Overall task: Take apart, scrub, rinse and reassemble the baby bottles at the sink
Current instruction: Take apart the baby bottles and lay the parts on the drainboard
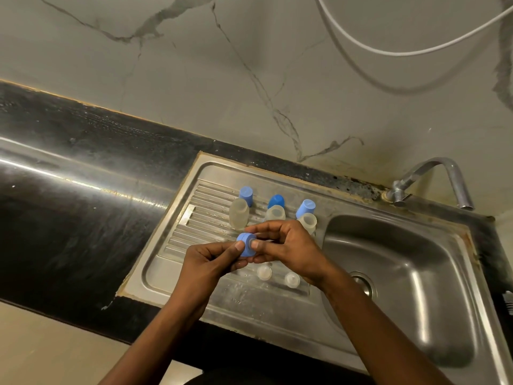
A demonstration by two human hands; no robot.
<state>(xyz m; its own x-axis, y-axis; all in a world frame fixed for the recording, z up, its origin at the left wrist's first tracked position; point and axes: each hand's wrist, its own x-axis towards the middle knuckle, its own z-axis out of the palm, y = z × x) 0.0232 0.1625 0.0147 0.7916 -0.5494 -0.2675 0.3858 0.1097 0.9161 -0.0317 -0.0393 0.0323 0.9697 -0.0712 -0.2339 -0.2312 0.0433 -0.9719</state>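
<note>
Above the drainboard (194, 218), the left hand (211, 262) pinches the blue collar ring (245, 245) on edge, its axis pointing sideways toward the right hand (288, 245), whose grip seems closed on the teat (253, 242) seated in it.

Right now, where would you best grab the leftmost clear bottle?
Probably round its body, coming from the left. The leftmost clear bottle stands upright on the drainboard; a blue cap stands close behind it and the left hand and right hand hold a blue ring in front, so the left side looks freest.
</note>
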